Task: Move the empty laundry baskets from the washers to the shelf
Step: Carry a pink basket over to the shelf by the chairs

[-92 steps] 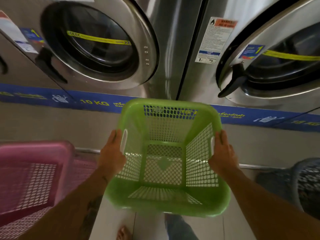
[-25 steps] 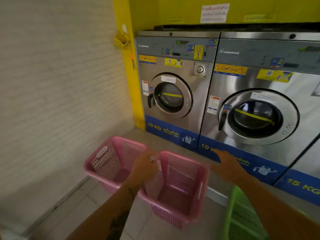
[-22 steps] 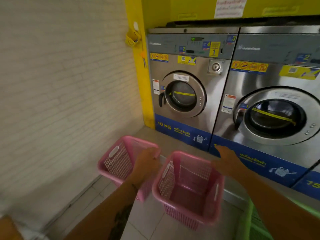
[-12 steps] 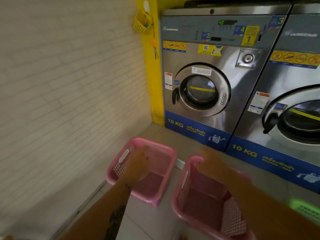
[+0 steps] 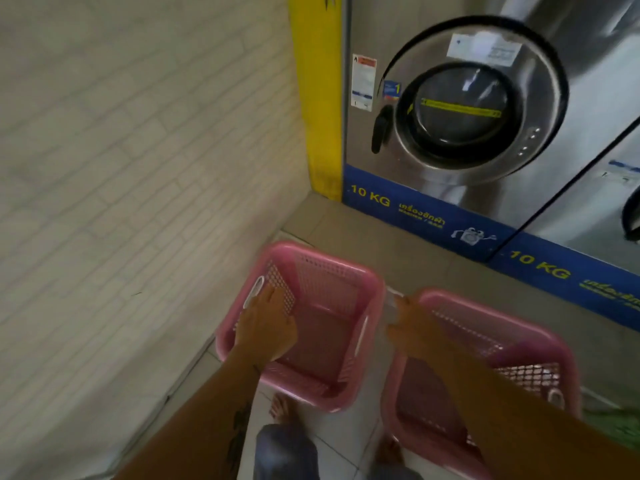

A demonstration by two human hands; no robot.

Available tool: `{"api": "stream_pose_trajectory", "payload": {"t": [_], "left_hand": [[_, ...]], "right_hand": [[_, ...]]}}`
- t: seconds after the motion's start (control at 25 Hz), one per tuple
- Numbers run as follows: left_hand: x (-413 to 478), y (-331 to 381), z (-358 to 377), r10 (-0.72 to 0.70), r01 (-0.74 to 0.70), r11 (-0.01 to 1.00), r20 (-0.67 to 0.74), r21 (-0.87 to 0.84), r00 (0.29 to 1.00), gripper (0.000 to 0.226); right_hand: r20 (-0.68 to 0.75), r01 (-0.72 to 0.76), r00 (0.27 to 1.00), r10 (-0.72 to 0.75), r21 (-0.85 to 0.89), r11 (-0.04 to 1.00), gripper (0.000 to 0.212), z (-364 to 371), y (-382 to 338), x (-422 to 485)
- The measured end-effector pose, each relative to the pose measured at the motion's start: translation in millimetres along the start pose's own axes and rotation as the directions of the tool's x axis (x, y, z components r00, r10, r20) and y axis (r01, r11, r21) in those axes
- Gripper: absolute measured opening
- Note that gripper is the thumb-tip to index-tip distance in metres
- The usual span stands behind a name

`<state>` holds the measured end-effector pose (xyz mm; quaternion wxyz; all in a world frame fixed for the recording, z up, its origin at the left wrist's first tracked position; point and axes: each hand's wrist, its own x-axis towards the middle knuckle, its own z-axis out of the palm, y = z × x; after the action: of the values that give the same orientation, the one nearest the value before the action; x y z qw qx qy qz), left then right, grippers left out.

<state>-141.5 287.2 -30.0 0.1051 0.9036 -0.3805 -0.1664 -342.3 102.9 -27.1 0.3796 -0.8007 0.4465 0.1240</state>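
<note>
From my remote seat I see two empty pink perforated plastic laundry baskets on the pale tiled floor (image 5: 346, 441), in front of the front-loading stainless steel washer (image 5: 540, 46) with its round glass door (image 5: 460, 112). The left pink basket (image 5: 329, 265) sits near the corner, close to the pale brick wall (image 5: 121, 150) and the yellow pillar (image 5: 318, 98). The right pink basket (image 5: 512, 318) stands just beside it with a narrow gap between them. My left hand (image 5: 266, 323) is inside the left basket, its fingers stretched forward against the mesh side wall just under the white handle slot (image 5: 254, 292), not wrapped round anything. My right hand (image 5: 412, 323) hangs over the gap at the near corner of the right basket, fingers loosely spread and holding nothing. Motion blur keeps me from telling whether it touches the rim. A blue strip (image 5: 415, 213) marked "10 KG" runs along the washer's base. A second steel washer (image 5: 606, 188) stands to the right, and a sliver of green plastic basket (image 5: 616, 427) shows at the right edge. A bare foot (image 5: 282, 410) shows below the left basket.
</note>
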Motion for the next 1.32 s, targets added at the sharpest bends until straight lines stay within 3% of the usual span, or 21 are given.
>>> {"api": "stream_pose_trajectory", "payload": {"t": [0.24, 0.44, 0.68, 0.88, 1.0, 1.12, 1.32], "left_hand": [[113, -89, 71, 0.018, -0.028, 0.993, 0.090, 0.117, 0.996, 0.077], [183, -156, 132, 0.042, -0.057, 0.987, 0.103, 0.153, 0.994, 0.089], [216, -199, 168, 0.182, -0.227, 0.914, 0.161, 0.337, 0.970, 0.090], [218, -211, 132, 0.149, -0.172, 0.961, 0.118, 0.216, 0.982, 0.095], [185, -222, 88, 0.086, -0.090, 0.992, 0.052, 0.090, 0.995, 0.092], [125, -215, 37, 0.044, -0.045, 0.999, -0.032, -0.027, 0.999, 0.088], [-11, -144, -41, -0.107, 0.065, 0.985, -0.265, -0.162, 0.958, 0.075]], "right_hand": [[-0.063, -0.187, 0.981, 0.184, -0.043, 0.981, 0.084, 106, 14, 118], [-0.179, -0.366, 0.915, 0.361, 0.003, 0.930, 0.097, 169, 24, 179], [-0.284, -0.369, 0.902, 0.326, -0.112, 0.923, 0.113, 184, 42, 213], [-0.306, -0.270, 0.927, 0.216, -0.144, 0.952, 0.098, 140, 12, 220], [-0.326, -0.132, 0.941, 0.086, -0.121, 0.984, 0.092, 104, -20, 192], [-0.314, 0.029, 0.947, -0.065, -0.119, 0.992, 0.094, 72, -45, 149], [-0.274, 0.255, 0.923, -0.272, -0.095, 0.962, 0.095, 29, -61, 75]]}}
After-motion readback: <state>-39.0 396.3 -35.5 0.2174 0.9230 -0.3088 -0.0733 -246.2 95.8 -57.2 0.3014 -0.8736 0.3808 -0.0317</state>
